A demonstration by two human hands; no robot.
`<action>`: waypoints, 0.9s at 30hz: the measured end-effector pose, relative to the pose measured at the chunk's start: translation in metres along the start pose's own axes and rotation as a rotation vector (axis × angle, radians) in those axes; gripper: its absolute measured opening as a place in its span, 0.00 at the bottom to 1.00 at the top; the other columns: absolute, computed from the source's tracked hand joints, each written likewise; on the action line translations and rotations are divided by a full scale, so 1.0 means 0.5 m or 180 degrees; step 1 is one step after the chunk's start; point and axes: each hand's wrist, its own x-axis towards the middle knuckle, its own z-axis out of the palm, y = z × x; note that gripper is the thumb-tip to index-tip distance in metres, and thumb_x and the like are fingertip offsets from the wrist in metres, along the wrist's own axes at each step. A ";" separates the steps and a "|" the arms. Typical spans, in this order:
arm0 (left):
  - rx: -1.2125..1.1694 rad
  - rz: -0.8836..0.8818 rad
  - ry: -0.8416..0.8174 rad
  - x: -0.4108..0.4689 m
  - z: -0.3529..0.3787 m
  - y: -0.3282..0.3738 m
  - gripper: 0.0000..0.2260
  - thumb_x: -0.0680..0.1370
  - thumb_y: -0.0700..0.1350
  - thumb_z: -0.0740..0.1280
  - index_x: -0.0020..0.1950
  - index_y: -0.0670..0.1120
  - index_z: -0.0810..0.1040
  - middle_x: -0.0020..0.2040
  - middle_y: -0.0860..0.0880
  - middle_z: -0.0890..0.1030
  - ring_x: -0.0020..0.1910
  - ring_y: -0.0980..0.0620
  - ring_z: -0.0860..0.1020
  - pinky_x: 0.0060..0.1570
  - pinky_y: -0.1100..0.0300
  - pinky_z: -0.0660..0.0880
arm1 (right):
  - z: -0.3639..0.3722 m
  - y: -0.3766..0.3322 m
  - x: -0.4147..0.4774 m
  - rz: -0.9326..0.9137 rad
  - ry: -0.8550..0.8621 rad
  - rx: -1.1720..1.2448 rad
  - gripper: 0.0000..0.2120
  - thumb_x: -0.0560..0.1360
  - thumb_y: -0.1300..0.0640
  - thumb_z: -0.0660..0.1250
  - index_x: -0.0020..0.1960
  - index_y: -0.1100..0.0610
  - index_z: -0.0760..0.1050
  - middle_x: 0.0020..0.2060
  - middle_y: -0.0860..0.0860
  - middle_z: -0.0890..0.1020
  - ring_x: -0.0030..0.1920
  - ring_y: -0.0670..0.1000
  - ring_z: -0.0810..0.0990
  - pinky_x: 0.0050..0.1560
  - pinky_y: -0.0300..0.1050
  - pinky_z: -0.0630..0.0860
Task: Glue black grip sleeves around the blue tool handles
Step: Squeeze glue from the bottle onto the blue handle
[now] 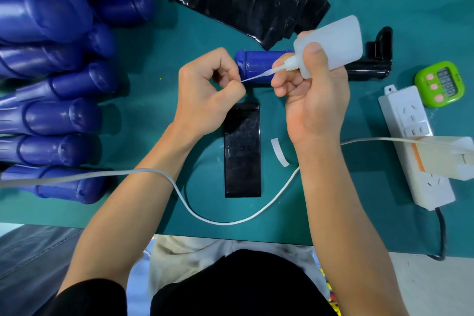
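Teal counter all round, even overhead light, soft shadows. Pale speckled floor past its near edge, below-right of right hand.

A white power strip is laid on the table at the right; a green timer is set beside its far end; a white cable is looped along the near edge.

sleeve: glossy black | handle: matt blue plastic | bottle: translucent plastic
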 end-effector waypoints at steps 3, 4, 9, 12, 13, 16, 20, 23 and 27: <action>-0.0024 0.0019 -0.0030 0.000 0.002 -0.002 0.01 0.67 0.35 0.64 0.36 0.40 0.73 0.33 0.44 0.71 0.34 0.53 0.67 0.37 0.61 0.66 | -0.001 0.003 0.001 0.0018 -0.0012 0.0006 0.08 0.83 0.58 0.62 0.53 0.61 0.77 0.36 0.59 0.82 0.29 0.53 0.79 0.30 0.42 0.73; -0.0001 0.0038 -0.0040 0.000 0.003 -0.004 0.01 0.67 0.35 0.64 0.36 0.39 0.72 0.33 0.44 0.71 0.34 0.52 0.67 0.37 0.61 0.66 | -0.002 0.004 0.002 0.0020 -0.0008 0.0017 0.08 0.83 0.58 0.62 0.54 0.61 0.77 0.36 0.59 0.82 0.29 0.53 0.79 0.30 0.42 0.73; -0.0127 0.0097 0.0073 0.006 -0.007 -0.013 0.04 0.67 0.34 0.63 0.36 0.42 0.71 0.33 0.58 0.70 0.35 0.59 0.66 0.38 0.65 0.64 | -0.021 -0.009 0.011 -0.0011 0.0184 0.0214 0.10 0.83 0.56 0.61 0.56 0.62 0.76 0.36 0.58 0.83 0.30 0.52 0.79 0.32 0.41 0.73; -0.0312 0.0054 0.0131 0.011 -0.019 -0.016 0.05 0.67 0.33 0.64 0.36 0.43 0.74 0.34 0.58 0.73 0.36 0.57 0.69 0.40 0.63 0.66 | -0.029 -0.014 0.015 -0.0025 0.0252 0.0323 0.10 0.84 0.56 0.61 0.57 0.62 0.75 0.36 0.57 0.83 0.30 0.52 0.79 0.32 0.41 0.73; -0.0322 0.0033 0.0127 0.011 -0.019 -0.015 0.06 0.68 0.33 0.65 0.36 0.44 0.75 0.34 0.57 0.74 0.36 0.56 0.70 0.40 0.62 0.67 | -0.028 -0.013 0.014 -0.0027 0.0258 0.0315 0.10 0.84 0.56 0.61 0.57 0.63 0.75 0.36 0.58 0.83 0.30 0.52 0.80 0.32 0.41 0.73; -0.0106 0.0136 0.0094 0.003 -0.013 -0.012 0.07 0.72 0.33 0.68 0.40 0.46 0.80 0.35 0.55 0.79 0.36 0.54 0.73 0.42 0.61 0.70 | -0.023 -0.008 0.011 -0.0043 0.0244 0.0262 0.11 0.83 0.56 0.62 0.57 0.63 0.74 0.36 0.58 0.83 0.30 0.52 0.80 0.32 0.41 0.74; 0.0199 0.0351 0.0136 -0.003 -0.007 -0.012 0.11 0.72 0.36 0.74 0.48 0.51 0.82 0.39 0.55 0.83 0.39 0.49 0.77 0.46 0.58 0.73 | -0.018 -0.005 0.008 -0.0079 0.0185 0.0159 0.11 0.83 0.56 0.62 0.56 0.64 0.74 0.37 0.59 0.82 0.30 0.52 0.79 0.31 0.41 0.73; 0.0282 0.0389 0.0161 -0.003 -0.004 -0.013 0.10 0.72 0.35 0.73 0.46 0.50 0.82 0.40 0.56 0.83 0.39 0.55 0.77 0.46 0.63 0.72 | -0.018 -0.004 0.007 -0.0107 0.0131 0.0045 0.09 0.83 0.57 0.61 0.56 0.63 0.75 0.37 0.58 0.83 0.30 0.53 0.79 0.31 0.42 0.74; 0.0348 0.0487 0.0125 -0.002 -0.005 -0.011 0.10 0.71 0.33 0.71 0.43 0.49 0.81 0.39 0.57 0.82 0.39 0.58 0.75 0.46 0.65 0.71 | -0.017 -0.003 0.003 -0.0131 0.0079 -0.0022 0.08 0.83 0.58 0.61 0.55 0.61 0.76 0.37 0.58 0.83 0.30 0.54 0.79 0.31 0.42 0.74</action>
